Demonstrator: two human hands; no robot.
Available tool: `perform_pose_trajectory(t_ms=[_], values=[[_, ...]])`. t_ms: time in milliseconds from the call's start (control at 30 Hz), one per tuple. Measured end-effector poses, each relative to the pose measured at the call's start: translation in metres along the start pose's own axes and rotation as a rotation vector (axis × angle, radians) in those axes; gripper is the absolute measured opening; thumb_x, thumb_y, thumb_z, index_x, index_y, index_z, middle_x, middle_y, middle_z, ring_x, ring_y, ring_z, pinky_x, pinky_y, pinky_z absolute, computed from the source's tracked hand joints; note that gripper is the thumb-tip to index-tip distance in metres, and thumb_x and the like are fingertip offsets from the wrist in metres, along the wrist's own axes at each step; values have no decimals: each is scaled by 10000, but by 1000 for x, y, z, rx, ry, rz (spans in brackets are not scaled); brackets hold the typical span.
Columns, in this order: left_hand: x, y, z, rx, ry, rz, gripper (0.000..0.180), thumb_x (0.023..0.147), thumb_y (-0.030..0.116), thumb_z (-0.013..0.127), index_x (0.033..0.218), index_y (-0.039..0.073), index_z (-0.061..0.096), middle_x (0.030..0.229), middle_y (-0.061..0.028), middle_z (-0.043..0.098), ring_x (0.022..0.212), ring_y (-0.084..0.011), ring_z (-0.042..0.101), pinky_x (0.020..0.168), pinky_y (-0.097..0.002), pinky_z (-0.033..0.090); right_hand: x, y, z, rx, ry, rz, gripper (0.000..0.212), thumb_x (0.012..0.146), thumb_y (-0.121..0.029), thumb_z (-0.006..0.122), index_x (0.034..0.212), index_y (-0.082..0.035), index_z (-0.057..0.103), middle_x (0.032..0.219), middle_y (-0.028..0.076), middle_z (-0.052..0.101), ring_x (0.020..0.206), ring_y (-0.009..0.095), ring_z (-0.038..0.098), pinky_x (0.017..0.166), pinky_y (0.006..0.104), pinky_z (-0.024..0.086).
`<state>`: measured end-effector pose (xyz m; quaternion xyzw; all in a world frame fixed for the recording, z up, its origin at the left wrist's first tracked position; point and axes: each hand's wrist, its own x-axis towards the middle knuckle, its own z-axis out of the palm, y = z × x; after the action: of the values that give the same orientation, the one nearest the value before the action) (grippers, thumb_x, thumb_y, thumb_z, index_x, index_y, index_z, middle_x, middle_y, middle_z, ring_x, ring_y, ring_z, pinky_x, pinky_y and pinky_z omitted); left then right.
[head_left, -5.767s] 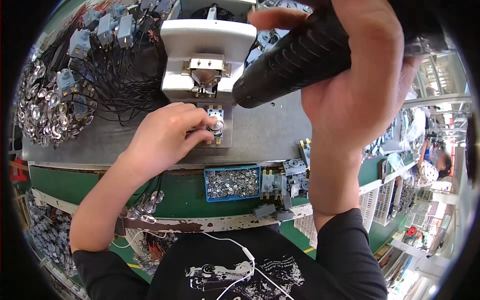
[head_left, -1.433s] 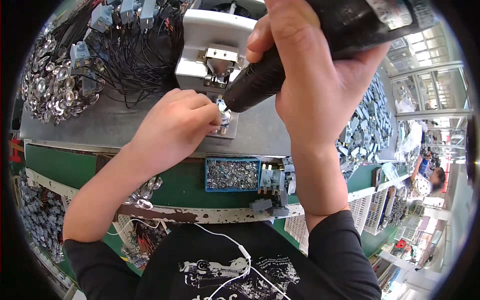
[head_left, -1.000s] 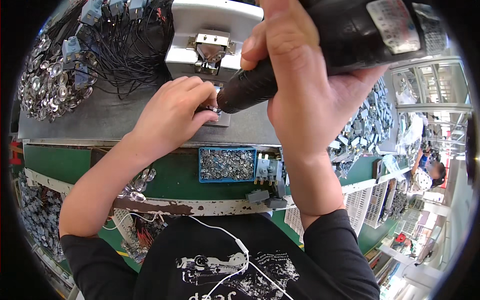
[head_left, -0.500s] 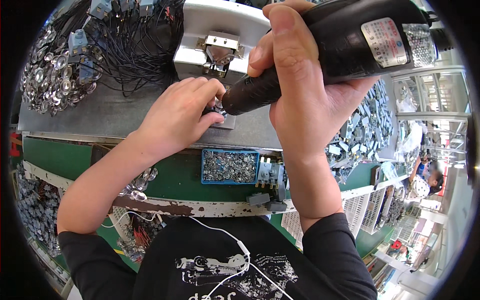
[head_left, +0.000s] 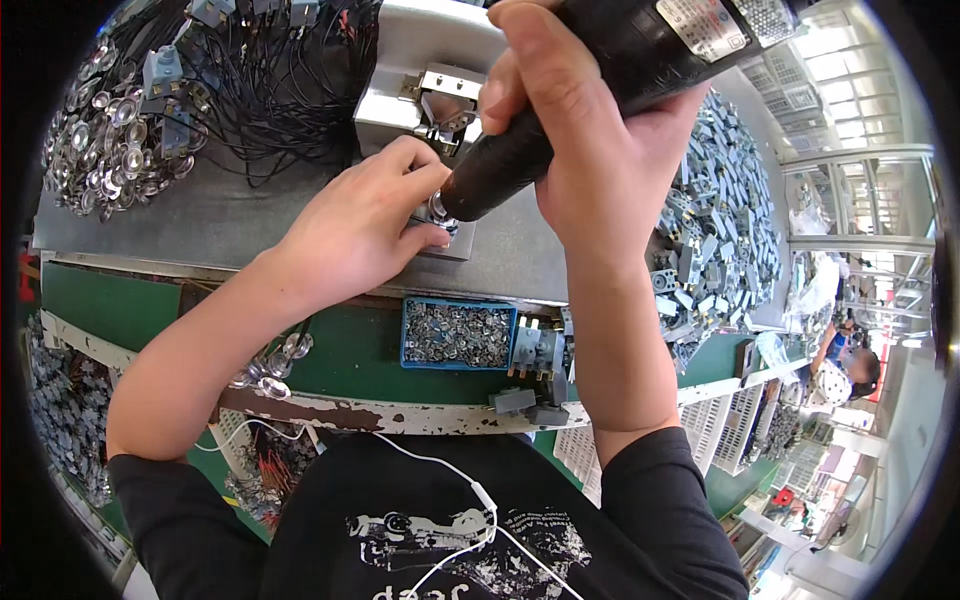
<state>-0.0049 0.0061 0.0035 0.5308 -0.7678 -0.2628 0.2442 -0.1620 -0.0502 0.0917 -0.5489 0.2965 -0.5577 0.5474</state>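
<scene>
My right hand [head_left: 600,150] is wrapped round a thick black electric screwdriver [head_left: 650,55], its narrow nose slanting down to the left. The nose end meets or nearly meets a small shiny round metal part [head_left: 437,208]; the tip itself cannot be made out. Thumb and fingers of my left hand [head_left: 365,215] are closed on that metal part from the left. Under it lies a small metal block [head_left: 458,245] on the grey worktop, just in front of a white machine base with a metal fixture [head_left: 447,100].
Shiny metal cups [head_left: 110,140] are heaped at the left, beside black cables [head_left: 285,110] with grey plugs. Grey plastic housings [head_left: 725,220] cover the right. In front sit a blue tray [head_left: 403,345] of small metal pieces and several grey plugs [head_left: 537,350]. Another person [head_left: 835,375] is far right.
The screwdriver's rear end and my right hand have shifted left and up in the picture, while its nose stays by the metal part. My left hand remains there, its fingers slightly rearranged.
</scene>
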Motion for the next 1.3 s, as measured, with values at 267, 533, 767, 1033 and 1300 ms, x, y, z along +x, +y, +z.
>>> perform_pose_trajectory(t_ms=[267,533,767,1033,1300], values=[[2,-11,14,46,96,122,403,887,165,759,1226,52,572,1267,-80,580,1175,-325,604,959,-435,526,-10,-2,4,-178,-65,-61,159,946,-90,731,995,44,661,686,47,635,527,112,599,506,253,499],[-4,-14,11,42,85,169,421,866,165,776,1226,54,588,1262,-87,586,1172,-328,608,960,-432,531,-10,-8,-1,-180,-51,-75,206,965,-144,707,995,54,657,659,50,617,508,116,585,496,255,491],[3,-5,-11,67,-92,230,351,850,131,767,1171,65,641,1179,-57,654,1051,-307,666,892,-445,525,8,-14,-23,-203,-11,-331,306,987,-239,642,1000,67,644,594,55,561,487,128,562,479,267,474],[-2,3,-21,222,-19,340,371,804,133,785,1154,97,671,1213,-19,675,1052,-251,666,881,-388,485,49,-9,-72,-460,-36,-365,452,936,-271,813,1183,-14,535,947,58,654,829,135,653,759,281,550],[1,7,-38,302,173,489,422,741,93,826,1135,78,678,1204,-65,698,1024,-264,682,870,-401,511,9,-32,-155,-603,209,-765,518,1040,-115,620,1497,-30,392,1348,239,602,1156,248,651,950,369,543]])
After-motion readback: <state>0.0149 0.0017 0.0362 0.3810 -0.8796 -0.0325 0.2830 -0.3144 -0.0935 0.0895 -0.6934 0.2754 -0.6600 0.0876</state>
